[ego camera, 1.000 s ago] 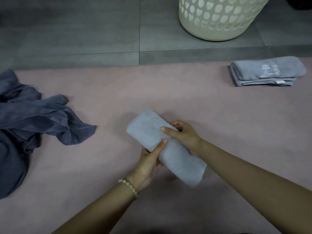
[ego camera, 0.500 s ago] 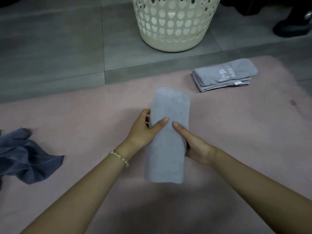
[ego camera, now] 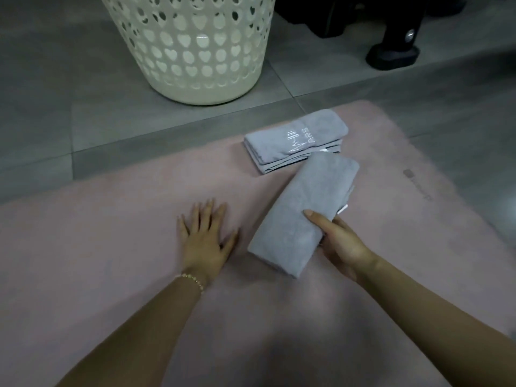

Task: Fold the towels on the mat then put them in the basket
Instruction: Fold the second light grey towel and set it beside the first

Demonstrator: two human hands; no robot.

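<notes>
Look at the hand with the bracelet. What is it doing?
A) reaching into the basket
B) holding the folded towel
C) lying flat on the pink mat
C: the left hand lies flat, fingers spread, on the pink mat; the right hand holds the folded towel.

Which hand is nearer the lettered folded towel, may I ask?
Right. The right hand, gripping the plain towel, is short of the lettered towel; the left hand rests farther left.

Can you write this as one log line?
right hand: grips folded towel | left hand: flat on mat | logo towel: folded | basket: beyond mat
</notes>
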